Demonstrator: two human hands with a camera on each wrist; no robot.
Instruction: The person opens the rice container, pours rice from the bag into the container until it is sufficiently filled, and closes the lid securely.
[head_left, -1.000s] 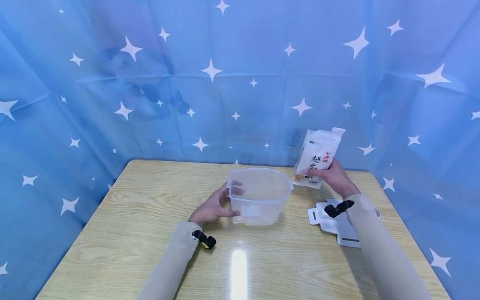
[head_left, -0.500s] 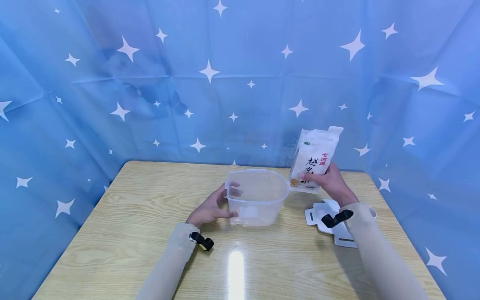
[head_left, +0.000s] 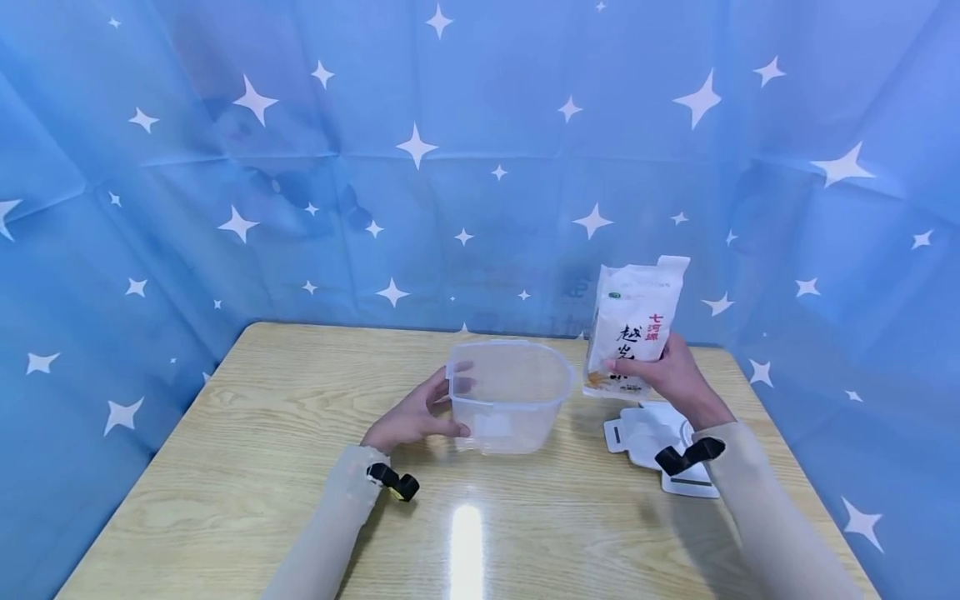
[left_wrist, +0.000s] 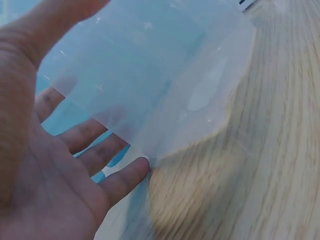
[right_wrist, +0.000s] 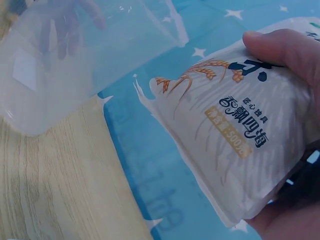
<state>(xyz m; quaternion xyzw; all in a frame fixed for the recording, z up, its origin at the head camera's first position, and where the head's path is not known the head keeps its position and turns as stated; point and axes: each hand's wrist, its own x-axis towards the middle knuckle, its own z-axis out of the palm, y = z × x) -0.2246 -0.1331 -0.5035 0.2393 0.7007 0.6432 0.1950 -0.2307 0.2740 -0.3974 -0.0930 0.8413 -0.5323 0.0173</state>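
Observation:
A translucent plastic container [head_left: 510, 425], its mouth uncovered, stands upright on the wooden table. My left hand [head_left: 416, 414] holds its left end, thumb on the near side and fingers on the far side; in the left wrist view the fingers [left_wrist: 107, 150] spread behind its wall. Just right of the container, my right hand [head_left: 678, 379] grips a white rice bag [head_left: 637, 300] with black and red print, raised above the table and tilted slightly. The thumb [right_wrist: 280, 47] lies across the bag's front. Its lower corner is close to the container's right rim.
Under my right wrist lies a white plastic lid [head_left: 652, 442] with slotted side flaps, partly hidden by the forearm. A blue star-patterned curtain [head_left: 360, 183] hangs behind and beside the wooden table [head_left: 247, 467].
My right hand has lowered the rice bag a little and brought it more upright. More of the lid shows now. My left hand keeps its hold on the container, and the head view has shifted slightly.

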